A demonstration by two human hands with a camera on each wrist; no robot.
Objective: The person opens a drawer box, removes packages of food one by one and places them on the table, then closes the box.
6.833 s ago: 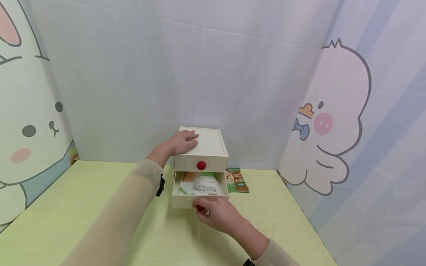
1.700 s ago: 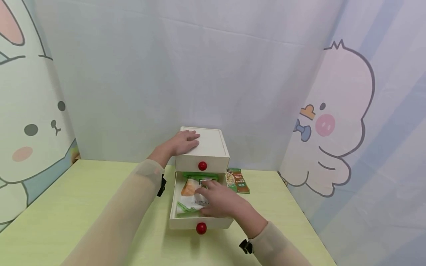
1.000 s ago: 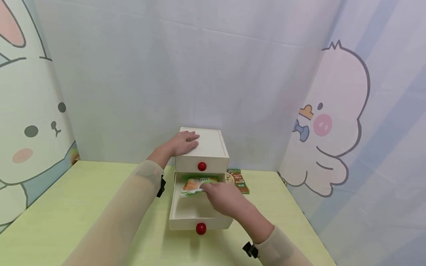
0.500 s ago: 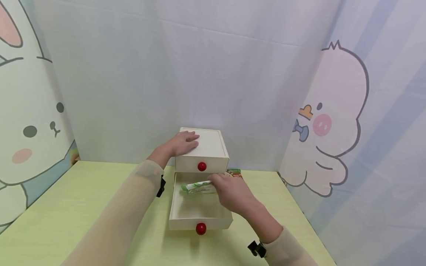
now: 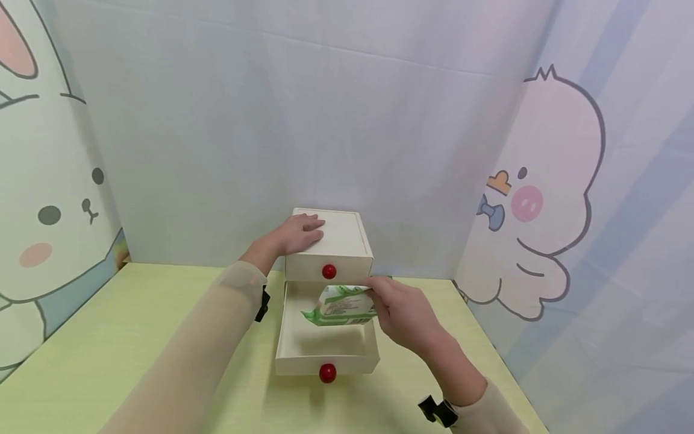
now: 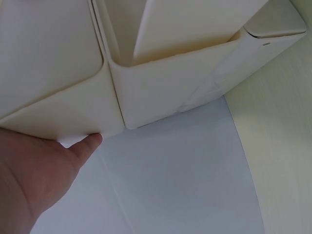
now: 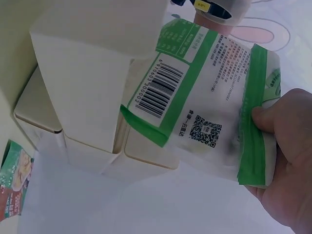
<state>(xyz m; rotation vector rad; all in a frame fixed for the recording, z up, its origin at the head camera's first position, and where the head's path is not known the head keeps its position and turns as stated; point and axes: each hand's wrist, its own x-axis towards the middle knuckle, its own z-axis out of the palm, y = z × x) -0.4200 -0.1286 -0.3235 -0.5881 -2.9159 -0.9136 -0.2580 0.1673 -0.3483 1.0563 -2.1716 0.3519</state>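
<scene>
A white two-drawer box stands at the back of the table, its upper drawer closed and its lower drawer pulled out, with nothing seen inside. My left hand rests flat on the box's top; in the left wrist view the hand lies along the box's edge. My right hand pinches one end of a white and green packet above the drawer's right side. The right wrist view shows the packet's printed back, with my thumb on its green end strip and the right hand beside it.
A green and brown packet lies on the table beside the box, mostly behind my right hand in the head view. A curtain hangs behind the table, with cartoon figures at both sides.
The lower drawer has come further out. My right hand left its red knob, took the packet from inside, and lifted it up and to the right. My left hand has stayed on top.
</scene>
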